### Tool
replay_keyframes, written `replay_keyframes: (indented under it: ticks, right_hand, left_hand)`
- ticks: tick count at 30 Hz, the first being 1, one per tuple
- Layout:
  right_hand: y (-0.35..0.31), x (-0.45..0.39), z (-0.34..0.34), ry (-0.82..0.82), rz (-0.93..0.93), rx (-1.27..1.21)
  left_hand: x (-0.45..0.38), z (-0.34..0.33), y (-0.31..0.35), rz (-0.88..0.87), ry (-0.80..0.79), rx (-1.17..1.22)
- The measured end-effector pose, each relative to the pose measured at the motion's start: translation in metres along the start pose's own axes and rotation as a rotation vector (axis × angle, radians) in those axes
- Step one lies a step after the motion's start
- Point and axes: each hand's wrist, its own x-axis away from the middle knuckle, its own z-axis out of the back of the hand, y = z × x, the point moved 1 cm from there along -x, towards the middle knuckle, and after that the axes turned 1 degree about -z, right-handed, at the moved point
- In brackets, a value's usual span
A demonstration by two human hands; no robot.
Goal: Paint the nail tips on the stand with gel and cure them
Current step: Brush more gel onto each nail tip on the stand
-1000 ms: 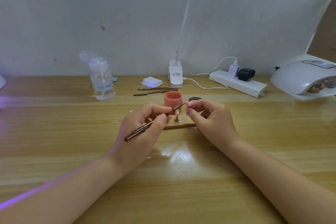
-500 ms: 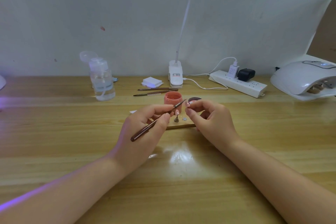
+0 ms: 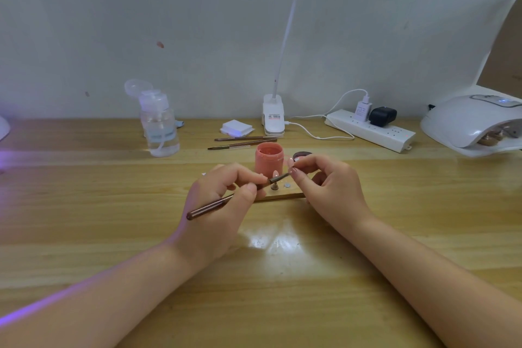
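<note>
The brush lies on a slant — handle end low and toward the person's left, bristle end up and to the right — and that tip meets the fingertips of the right hand just above the wooden stand. So the coming stroke turns on that short line: the brush tip runs rightward into whatever the right hand presents.

The left hand has fingers and thumb curled round the brush near its ferrule, pen-fashion. The right hand pinches something small between thumb and forefinger; it looks like a nail tip lifted off the stand, though it is too small to say for sure.

The stand sits on the counter directly between and just beyond the two hands, with one pink tip upright on a peg. The open gel pot stands just behind it, nearer the left hand. The curing lamp is well apart at the far right, closer to the right hand.
</note>
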Motion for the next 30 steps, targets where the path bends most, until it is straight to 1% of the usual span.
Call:
replay_keyframes:
  ticks: [4,7,9,12,15,20,24,27,30]
  right_hand:
    - [0.0024,-0.0008,-0.0006,-0.004,-0.012,-0.004]
    - [0.0021,-0.0006,-0.001,-0.007,-0.006,0.007]
    - [0.0015,-0.0007,-0.0008,-0.007,-0.002,0.01]
    - [0.0026,-0.0011,-0.0007,-0.01,-0.011,0.01]
    - [0.0039,-0.0011,-0.0005,-0.012,-0.007,0.017]
    - [0.003,-0.001,-0.001,-0.006,0.01,0.023]
    - [0.0023,-0.001,-0.001,-0.006,0.017,0.022]
    - [0.0035,-0.0012,-0.0007,-0.002,0.009,0.029]
    - [0.0026,-0.0009,-0.0007,-0.006,0.015,0.017]
  left_hand:
    - [-0.0007,-0.0011,-0.0005,0.007,0.016,0.027]
    - [-0.0022,-0.0028,-0.0007,0.036,-0.037,-0.042]
    - [-0.0018,-0.0018,-0.0007,0.038,-0.059,-0.02]
    - [-0.0003,0.0003,-0.0002,0.015,-0.039,0.009]
    - [-0.0012,-0.001,0.0001,0.038,-0.005,-0.002]
    - [-0.0014,-0.0028,0.0026,0.055,-0.054,-0.028]
    - [0.0008,-0.0007,0.0041,0.043,-0.029,0.019]
    - [-0.0005,-0.0022,0.0035,0.048,-0.009,-0.009]
    - [-0.0018,-0.0041,0.0019,0.068,-0.032,-0.024]
